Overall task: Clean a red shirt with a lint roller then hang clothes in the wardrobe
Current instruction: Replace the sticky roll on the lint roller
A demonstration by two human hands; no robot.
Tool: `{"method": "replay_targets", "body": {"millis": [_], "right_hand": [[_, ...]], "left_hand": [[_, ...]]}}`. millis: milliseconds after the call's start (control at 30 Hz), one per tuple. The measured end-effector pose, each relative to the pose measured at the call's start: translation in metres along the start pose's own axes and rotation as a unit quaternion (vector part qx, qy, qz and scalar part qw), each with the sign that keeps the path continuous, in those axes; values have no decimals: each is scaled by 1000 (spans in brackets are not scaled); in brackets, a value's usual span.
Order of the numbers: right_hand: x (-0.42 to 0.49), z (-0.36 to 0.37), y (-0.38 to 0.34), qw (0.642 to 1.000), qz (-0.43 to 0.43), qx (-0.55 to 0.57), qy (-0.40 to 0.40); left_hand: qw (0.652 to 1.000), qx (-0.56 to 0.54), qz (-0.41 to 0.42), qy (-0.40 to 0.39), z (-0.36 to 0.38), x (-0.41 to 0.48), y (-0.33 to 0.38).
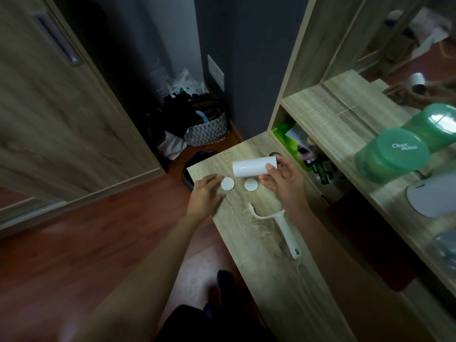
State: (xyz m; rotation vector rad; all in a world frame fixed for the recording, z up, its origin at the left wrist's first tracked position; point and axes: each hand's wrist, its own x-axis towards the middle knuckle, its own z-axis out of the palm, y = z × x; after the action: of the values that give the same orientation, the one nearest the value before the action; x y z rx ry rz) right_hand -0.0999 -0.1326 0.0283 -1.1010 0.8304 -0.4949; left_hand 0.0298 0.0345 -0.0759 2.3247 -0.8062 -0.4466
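A white lint-roll refill (pixel 250 166) lies sideways just above the wooden desk top (pixel 269 245); my right hand (pixel 283 183) holds it by its right end, a finger at the tube's opening. Two white round end caps sit on the desk below it, the left cap (pixel 227 184) and the right cap (pixel 251 184). My left hand (pixel 206 195) rests flat on the desk, fingertips right beside the left cap. The bare white roller handle (pixel 278 224) lies nearer to me. No red shirt is in view.
A wooden wardrobe door (pixel 61 114) stands at left. A patterned basket with dark clothes (pixel 204 129) and a black bin (pixel 195 164) sit on the floor beyond the desk. Green lidded tubs (pixel 392 154) stand on the shelf at right, below a mirror (pixel 407 53).
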Motion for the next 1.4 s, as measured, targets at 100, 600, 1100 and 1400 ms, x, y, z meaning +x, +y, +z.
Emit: {"method": "replay_targets", "body": {"millis": [100,600,1100,1400], "right_hand": [[1,2,-1,1000,-4,-5,-4],[-8,41,8,995,-17,32,-90],[99,133,76,906,-136,-385,-112],[183,138,101,623,-216,-738,-147]], "left_hand": [[1000,-6,5,-10,-3,1,-3],[847,-525,-79,29,-76,-28,65],[813,-526,-171,181,-107,50,-63],[819,-483,-263,165,-58,139,-181]]}}
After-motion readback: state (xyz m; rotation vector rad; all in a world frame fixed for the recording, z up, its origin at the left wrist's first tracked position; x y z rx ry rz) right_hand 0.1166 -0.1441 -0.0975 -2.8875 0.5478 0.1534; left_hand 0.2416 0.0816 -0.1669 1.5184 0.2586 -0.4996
